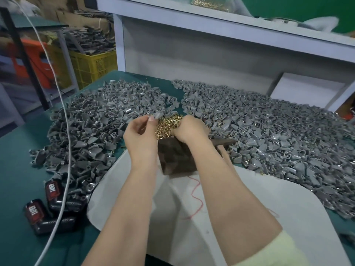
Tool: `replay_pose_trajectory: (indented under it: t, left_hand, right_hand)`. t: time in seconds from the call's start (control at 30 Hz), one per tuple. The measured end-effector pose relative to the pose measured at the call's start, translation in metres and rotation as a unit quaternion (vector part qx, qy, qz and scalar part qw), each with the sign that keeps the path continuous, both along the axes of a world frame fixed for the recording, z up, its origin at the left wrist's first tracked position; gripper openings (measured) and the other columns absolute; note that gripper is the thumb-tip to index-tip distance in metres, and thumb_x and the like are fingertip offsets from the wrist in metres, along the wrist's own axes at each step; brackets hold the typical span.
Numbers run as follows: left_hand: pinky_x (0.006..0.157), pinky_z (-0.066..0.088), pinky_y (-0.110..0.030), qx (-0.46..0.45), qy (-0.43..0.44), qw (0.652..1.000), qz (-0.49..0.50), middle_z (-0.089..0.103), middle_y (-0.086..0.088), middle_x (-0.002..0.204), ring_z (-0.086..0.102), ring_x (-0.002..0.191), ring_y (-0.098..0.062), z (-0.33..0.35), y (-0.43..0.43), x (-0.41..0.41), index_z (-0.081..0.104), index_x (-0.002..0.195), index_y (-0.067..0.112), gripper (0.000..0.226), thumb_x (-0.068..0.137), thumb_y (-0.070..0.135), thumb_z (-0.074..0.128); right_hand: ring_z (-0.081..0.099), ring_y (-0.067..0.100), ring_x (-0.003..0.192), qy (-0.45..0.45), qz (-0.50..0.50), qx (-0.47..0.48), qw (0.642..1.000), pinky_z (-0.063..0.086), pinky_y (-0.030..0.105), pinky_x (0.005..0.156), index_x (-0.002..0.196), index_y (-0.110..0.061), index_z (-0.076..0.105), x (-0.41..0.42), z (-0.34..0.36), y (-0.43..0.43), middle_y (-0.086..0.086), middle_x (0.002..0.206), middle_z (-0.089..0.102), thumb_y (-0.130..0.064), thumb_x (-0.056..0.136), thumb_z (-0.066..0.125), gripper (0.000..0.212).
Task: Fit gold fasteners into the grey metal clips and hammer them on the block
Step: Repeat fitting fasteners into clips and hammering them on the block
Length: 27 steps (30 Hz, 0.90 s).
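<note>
1. Two hands work over the block, close together but not touching. The left hand (142, 135) pinches one grey clip (156, 114) at its fingertips, held up off the desk (17, 169). The right hand (189, 129) is knuckles-up with its fingers curled down into the heap of gold fasteners (167, 124). Its fingertips are hidden, so I can't tell if it has one.
2. Step, my read: picking a fastener to fit into the held clip. No hammering yet.
3. Next move needs a single fastener singled out of the heap and lined up with the clip's hole. The pair then goes on the block (176, 160), and the right hand has to be freed for the hammer (223, 143), which lies just right of the block, partly under the forearm.
4. Stock: the left pile of clips (92, 123) and the right pile of clips (278, 139) flank the heap. The right pile shows gold specks, so it's probably the finished ones.
5. Around:
   - A white cloth (269, 208) lies under the block, with a red thread (196, 196) on it.
   - A white cable (66, 143) crosses the left pile.
   - Black-and-red gadgets (51, 189) sit at the near left.
   - A yellow crate (94, 66) and a shelf (211, 25) are behind.
6. In the way:
   - The heap sits at the block's far edge, and loose fasteners could creep onto the striking face.
   - The clip piles crowd both sides.
   - The cable runs close to the left arm.
</note>
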<state>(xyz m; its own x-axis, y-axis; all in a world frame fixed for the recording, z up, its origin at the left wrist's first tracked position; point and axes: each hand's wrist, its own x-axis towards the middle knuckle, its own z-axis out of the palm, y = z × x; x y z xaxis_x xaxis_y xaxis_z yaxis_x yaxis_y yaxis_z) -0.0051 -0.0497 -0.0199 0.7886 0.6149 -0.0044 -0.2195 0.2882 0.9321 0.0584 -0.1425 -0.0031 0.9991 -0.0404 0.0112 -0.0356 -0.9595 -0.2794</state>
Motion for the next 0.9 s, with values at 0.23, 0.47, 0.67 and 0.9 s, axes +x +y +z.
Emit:
replay_pose_trajectory:
  t: [0.23, 0.47, 0.67, 0.9]
  left_hand:
    - [0.093, 0.048, -0.028, -0.088, -0.008, 0.996, -0.006, 0.065, -0.006, 0.098, 0.063, 0.102, -0.022, -0.002, 0.000, 0.002, 0.061, 0.086, 0.019, 0.012, 0.088, 0.007, 0.062]
    - [0.096, 0.049, -0.032, -0.072, 0.002, 0.997, -0.001, 0.066, -0.008, 0.100, 0.063, 0.101, -0.021, 0.001, -0.002, 0.000, 0.062, 0.084, 0.020, 0.015, 0.087, 0.005, 0.063]
    - [0.090, 0.049, -0.032, -0.005, -0.009, 1.000, -0.020, 0.065, -0.004, 0.090, 0.060, 0.087, -0.015, 0.002, -0.004, -0.002, 0.062, 0.082, 0.020, 0.017, 0.088, 0.004, 0.062]
    - [0.083, 0.045, -0.024, 0.323, -0.004, 0.936, -0.137, 0.065, 0.011, 0.085, 0.062, 0.087, -0.010, 0.002, -0.019, -0.010, 0.061, 0.085, 0.024, 0.012, 0.088, 0.012, 0.063]
  right_hand:
    - [0.057, 0.031, 0.105, 0.094, 0.003, -0.038, 0.995, 0.045, 0.044, 0.093, 0.115, -0.007, 0.058, 0.025, -0.002, 0.025, 0.013, 0.120, 0.057, -0.011, 0.081, 0.055, 0.034]
    - [0.056, 0.032, 0.105, 0.109, 0.045, -0.070, 0.990, 0.046, 0.040, 0.088, 0.115, -0.001, 0.058, 0.037, -0.009, 0.026, 0.017, 0.121, 0.056, -0.007, 0.085, 0.052, 0.031]
    - [0.052, 0.018, 0.064, -0.012, 0.030, 0.123, 0.992, 0.038, 0.026, 0.066, 0.075, -0.007, 0.060, 0.028, -0.003, 0.010, 0.005, 0.074, 0.055, -0.016, 0.087, 0.060, 0.015]
    - [0.064, 0.015, 0.078, -0.051, 0.020, 0.395, 0.917, 0.055, 0.030, 0.080, 0.080, -0.020, 0.067, -0.025, 0.034, -0.056, 0.002, 0.084, 0.070, -0.003, 0.085, 0.064, 0.018]
